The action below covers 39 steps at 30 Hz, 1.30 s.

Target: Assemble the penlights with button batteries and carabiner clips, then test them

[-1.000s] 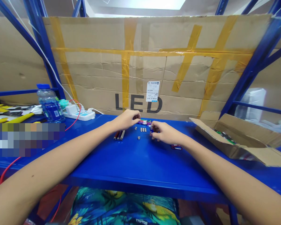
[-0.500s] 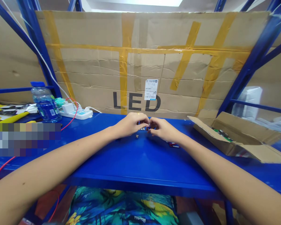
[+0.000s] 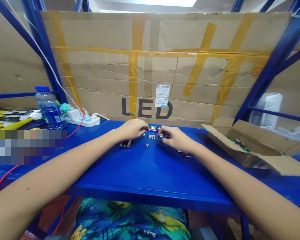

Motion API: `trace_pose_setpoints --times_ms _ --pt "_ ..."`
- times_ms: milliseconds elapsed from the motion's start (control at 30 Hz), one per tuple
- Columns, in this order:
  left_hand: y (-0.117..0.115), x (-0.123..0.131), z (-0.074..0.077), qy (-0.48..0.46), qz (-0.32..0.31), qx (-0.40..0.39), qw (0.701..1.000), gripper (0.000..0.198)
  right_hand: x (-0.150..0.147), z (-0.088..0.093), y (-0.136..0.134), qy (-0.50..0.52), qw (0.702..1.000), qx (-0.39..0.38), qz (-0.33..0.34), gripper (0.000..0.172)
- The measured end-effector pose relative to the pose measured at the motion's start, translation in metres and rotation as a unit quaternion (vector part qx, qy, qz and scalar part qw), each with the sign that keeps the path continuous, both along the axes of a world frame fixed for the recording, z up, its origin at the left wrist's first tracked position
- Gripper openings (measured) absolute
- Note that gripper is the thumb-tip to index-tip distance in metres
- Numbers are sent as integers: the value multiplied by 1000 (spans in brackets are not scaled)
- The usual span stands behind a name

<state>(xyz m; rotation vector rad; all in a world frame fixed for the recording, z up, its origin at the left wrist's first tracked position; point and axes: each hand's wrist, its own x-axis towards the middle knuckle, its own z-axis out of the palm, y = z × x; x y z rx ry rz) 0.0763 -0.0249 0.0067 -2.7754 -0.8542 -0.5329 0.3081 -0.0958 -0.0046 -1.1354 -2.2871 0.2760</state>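
Blue in the head view, the table (image 3: pixel 145 176) bears a cluster of small silvery discs (image 3: pixel 152 136) near its far edge, and the right hand (image 3: pixel 175 137), just right of them, pinches a silver-faced round piece (image 3: pixel 161 136) between thumb and fingertips. Towards the far edge, left of the discs, the left hand (image 3: pixel 133 129) partly hides some slim tubes (image 3: pixel 125 144), its fingers curled, whether around anything I cannot tell

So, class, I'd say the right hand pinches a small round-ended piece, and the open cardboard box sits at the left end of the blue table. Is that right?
Not quite: the open cardboard box sits on the right of the blue table, as the head view shows. The right hand does pinch a small round-ended piece.
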Motion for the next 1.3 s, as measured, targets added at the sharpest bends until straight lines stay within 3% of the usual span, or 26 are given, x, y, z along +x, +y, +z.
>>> trace_pose_setpoints --times_ms 267,833,1033,1133,1300 --pt "24 2 -12 105 25 -30 994 32 -5 1 -4 -31 999 -16 -5 11" --pt "37 -1 -4 134 -60 -100 984 27 -9 6 -9 -64 997 -35 -11 13" --pt "29 2 4 132 32 -130 982 14 -9 4 -9 -60 998 -27 -5 11" --pt "14 3 16 88 40 -129 987 9 -7 2 -6 -49 998 -25 -14 10" --pt "-18 9 22 -96 -65 -108 987 12 -3 -6 2 13 998 -40 -44 10"
